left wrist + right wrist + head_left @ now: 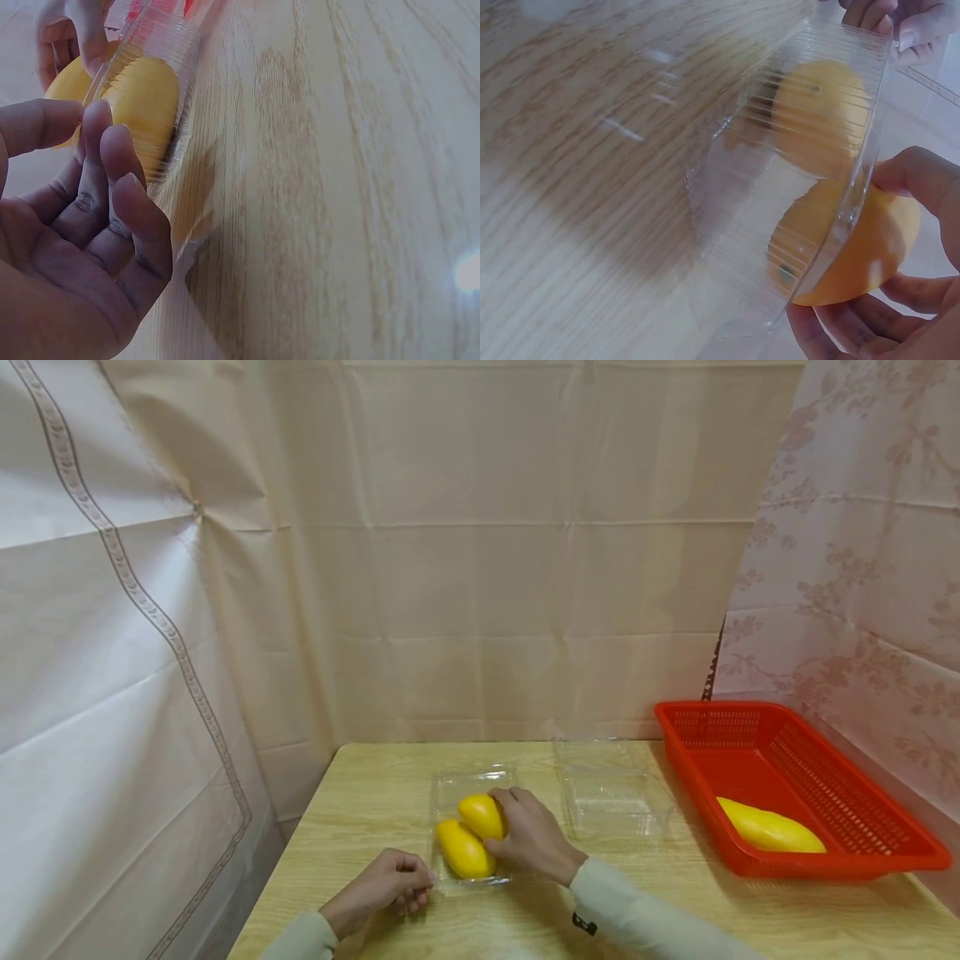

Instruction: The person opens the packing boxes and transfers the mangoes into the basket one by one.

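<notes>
A clear plastic box stands on the table with two yellow mangoes in it. At its near left corner, my left hand pinches the rim between thumb and fingertips; in the left wrist view the ribbed wall shows beside those fingers. The nearer mango lies tilted against the near side of the box. Beyond it, my right hand grips the other mango from the right, thumb and fingers spread around it. In the right wrist view this gripped mango sits partly behind the clear wall.
A second clear plastic box stands open to the right. Farther right, a red plastic basket holds another yellow mango near its front. Cloth curtains hang behind the wooden table and on both sides.
</notes>
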{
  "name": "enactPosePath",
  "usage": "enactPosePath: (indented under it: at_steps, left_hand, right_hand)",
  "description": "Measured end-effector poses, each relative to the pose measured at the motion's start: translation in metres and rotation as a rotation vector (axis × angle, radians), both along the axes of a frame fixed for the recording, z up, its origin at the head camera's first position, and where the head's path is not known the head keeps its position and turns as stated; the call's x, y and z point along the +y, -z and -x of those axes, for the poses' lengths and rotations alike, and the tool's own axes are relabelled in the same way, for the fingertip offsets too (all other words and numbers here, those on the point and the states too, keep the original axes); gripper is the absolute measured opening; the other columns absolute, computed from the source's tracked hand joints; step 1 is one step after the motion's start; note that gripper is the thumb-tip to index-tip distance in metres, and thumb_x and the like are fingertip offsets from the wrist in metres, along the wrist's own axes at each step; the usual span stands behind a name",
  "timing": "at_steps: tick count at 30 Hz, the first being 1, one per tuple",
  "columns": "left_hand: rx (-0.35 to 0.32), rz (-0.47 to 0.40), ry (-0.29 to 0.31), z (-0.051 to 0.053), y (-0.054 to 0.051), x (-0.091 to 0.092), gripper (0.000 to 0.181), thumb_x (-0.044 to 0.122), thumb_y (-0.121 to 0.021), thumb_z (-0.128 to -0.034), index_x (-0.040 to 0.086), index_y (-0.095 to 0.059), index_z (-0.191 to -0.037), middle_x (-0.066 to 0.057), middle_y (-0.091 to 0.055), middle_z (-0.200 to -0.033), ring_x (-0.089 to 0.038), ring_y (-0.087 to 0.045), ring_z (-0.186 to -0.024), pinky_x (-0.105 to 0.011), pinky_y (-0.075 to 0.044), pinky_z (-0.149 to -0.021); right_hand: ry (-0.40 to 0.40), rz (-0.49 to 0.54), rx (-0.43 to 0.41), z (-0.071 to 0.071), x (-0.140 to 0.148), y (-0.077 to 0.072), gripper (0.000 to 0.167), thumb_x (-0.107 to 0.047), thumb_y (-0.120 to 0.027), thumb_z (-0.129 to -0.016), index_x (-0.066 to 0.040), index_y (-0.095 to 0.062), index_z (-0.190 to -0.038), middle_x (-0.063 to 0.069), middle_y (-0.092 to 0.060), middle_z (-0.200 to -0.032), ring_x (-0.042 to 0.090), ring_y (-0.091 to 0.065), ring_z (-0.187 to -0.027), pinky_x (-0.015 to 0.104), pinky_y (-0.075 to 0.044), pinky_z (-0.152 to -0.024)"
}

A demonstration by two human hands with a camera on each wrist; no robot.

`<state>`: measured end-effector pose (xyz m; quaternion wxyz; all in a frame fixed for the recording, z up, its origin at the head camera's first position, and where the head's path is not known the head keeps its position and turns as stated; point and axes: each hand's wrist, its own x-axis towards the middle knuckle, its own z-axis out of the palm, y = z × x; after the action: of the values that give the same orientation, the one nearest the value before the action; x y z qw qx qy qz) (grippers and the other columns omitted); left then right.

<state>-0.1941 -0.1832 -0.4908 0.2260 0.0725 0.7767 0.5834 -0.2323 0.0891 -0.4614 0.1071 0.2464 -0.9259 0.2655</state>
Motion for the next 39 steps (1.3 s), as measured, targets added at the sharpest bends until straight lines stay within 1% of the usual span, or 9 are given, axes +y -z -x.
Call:
enactPosePath:
  at_steps: [6, 12, 19, 24, 28, 33, 39]
  left_hand:
    - [0.003, 0.000, 0.006, 0.000, 0.000, 0.000, 0.021, 0.019, -0.067, -0.1001, 0.002, -0.071, -0.089, -0.003, -0.067, -0.073, -0.012, -0.059, -0.060, -0.024, -0.046, -0.052]
    - [0.010, -0.012, 0.012, 0.000, 0.002, 0.000, 0.021, 0.018, -0.067, -0.1001, 0.002, -0.070, -0.087, -0.003, -0.067, -0.072, -0.012, -0.058, -0.060, -0.024, -0.046, -0.052]
    - [-0.003, 0.000, 0.004, 0.001, 0.003, 0.000, 0.022, 0.020, -0.067, -0.1004, 0.002, -0.071, -0.089, -0.003, -0.067, -0.073, -0.012, -0.058, -0.060, -0.025, -0.046, -0.052]
    - [-0.006, 0.012, 0.002, 0.001, 0.001, 0.000, 0.022, 0.021, -0.067, -0.1009, 0.002, -0.071, -0.089, -0.003, -0.067, -0.073, -0.012, -0.058, -0.060, -0.024, -0.046, -0.052]
    - [-0.005, 0.013, 0.004, 0.000, -0.001, 0.001, 0.022, 0.021, -0.066, -0.1012, 0.003, -0.070, -0.089, -0.002, -0.067, -0.073, -0.011, -0.058, -0.060, -0.024, -0.046, -0.052]
    - [-0.004, 0.007, 0.003, -0.001, 0.000, 0.001, 0.023, 0.020, -0.066, -0.1010, 0.001, -0.070, -0.090, -0.003, -0.067, -0.073, -0.011, -0.058, -0.060, -0.024, -0.046, -0.052]
    - [0.000, -0.011, 0.012, -0.001, 0.000, 0.000, 0.023, 0.020, -0.066, -0.1019, 0.002, -0.069, -0.089, -0.003, -0.066, -0.073, -0.011, -0.058, -0.060, -0.024, -0.045, -0.052]
  right_hand:
    - [0.002, 0.005, 0.052, 0.000, 0.003, -0.002, 0.070, -0.031, -0.088, -0.079, -0.003, -0.060, -0.136, 0.012, -0.062, -0.117, 0.022, -0.056, -0.097, 0.039, -0.053, -0.078]
    - [-0.007, 0.002, 0.093, 0.002, 0.008, -0.005, 0.070, -0.028, -0.090, -0.077, -0.006, -0.060, -0.136, 0.012, -0.062, -0.116, 0.022, -0.054, -0.097, 0.039, -0.051, -0.078]
    - [-0.002, -0.010, 0.080, 0.002, 0.012, -0.010, 0.071, -0.029, -0.090, -0.077, -0.007, -0.060, -0.138, 0.012, -0.061, -0.117, 0.022, -0.054, -0.097, 0.038, -0.051, -0.077]
    - [-0.003, -0.018, 0.114, 0.003, 0.016, -0.014, 0.071, -0.027, -0.090, -0.077, -0.004, -0.061, -0.137, 0.013, -0.062, -0.117, 0.025, -0.056, -0.100, 0.039, -0.053, -0.079]
    - [0.009, -0.017, 0.124, 0.004, 0.020, -0.016, 0.070, -0.026, -0.090, -0.077, -0.002, -0.061, -0.136, 0.013, -0.062, -0.119, 0.025, -0.056, -0.102, 0.038, -0.054, -0.079]
    - [0.022, 0.017, 0.099, 0.004, 0.024, -0.021, 0.070, -0.025, -0.091, -0.076, -0.001, -0.062, -0.134, 0.012, -0.062, -0.118, 0.024, -0.056, -0.100, 0.040, -0.053, -0.079]
    - [0.042, 0.020, 0.081, 0.006, 0.029, -0.026, 0.068, -0.026, -0.092, -0.075, -0.003, -0.063, -0.133, 0.011, -0.061, -0.117, 0.022, -0.056, -0.098, 0.039, -0.052, -0.078]
